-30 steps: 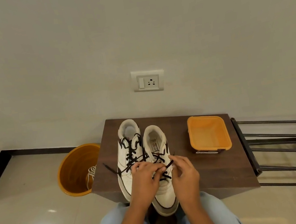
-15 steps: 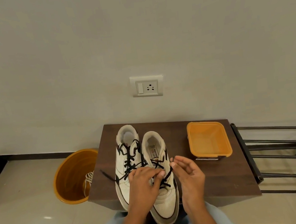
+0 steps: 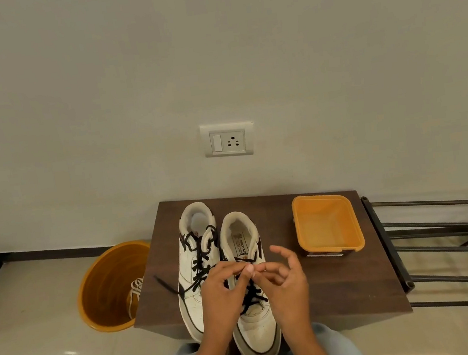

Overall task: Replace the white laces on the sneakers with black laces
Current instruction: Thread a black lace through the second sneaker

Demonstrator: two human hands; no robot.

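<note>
Over the right sneaker [image 3: 249,279] on the desk [image 3: 344,282], both hands now higher up the eyelets than a second ago, left grip [image 3: 218,295] and right grip [image 3: 284,278] pinching the black lace [image 3: 249,294], lacing nearly finished.

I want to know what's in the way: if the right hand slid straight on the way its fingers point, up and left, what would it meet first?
Likely the left hand, whose fingertips it almost touches over the right sneaker. Depth is unclear.
</note>
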